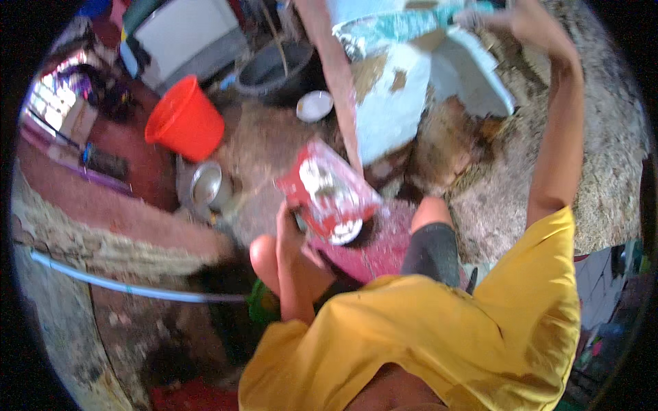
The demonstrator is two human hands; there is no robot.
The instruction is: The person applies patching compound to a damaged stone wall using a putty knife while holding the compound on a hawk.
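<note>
My left hand [290, 231] is closed on the lower left edge of a red sheet-like piece [301, 185], blurred, with white paste smeared over it. Whether it is a packet or a board I cannot make out. Below it shows part of a round white dish [345, 233] with white stuff in it, over a dark pink surface [384, 240] between my knees. My right arm reaches far up to the right. There my right hand [524, 29], whitish at the fingers and smeared by motion, is at the end of a teal, white-streaked strip [411, 31]; its grip is unclear.
A pale blue broken-edged panel [391, 103] stands against rough masonry [493, 185] ahead. To the left are an orange-red bucket [188, 123], a metal pot [209, 186], a white plate [314, 106] and a black tub [277, 72]. A light blue pipe [137, 285] crosses the lower left.
</note>
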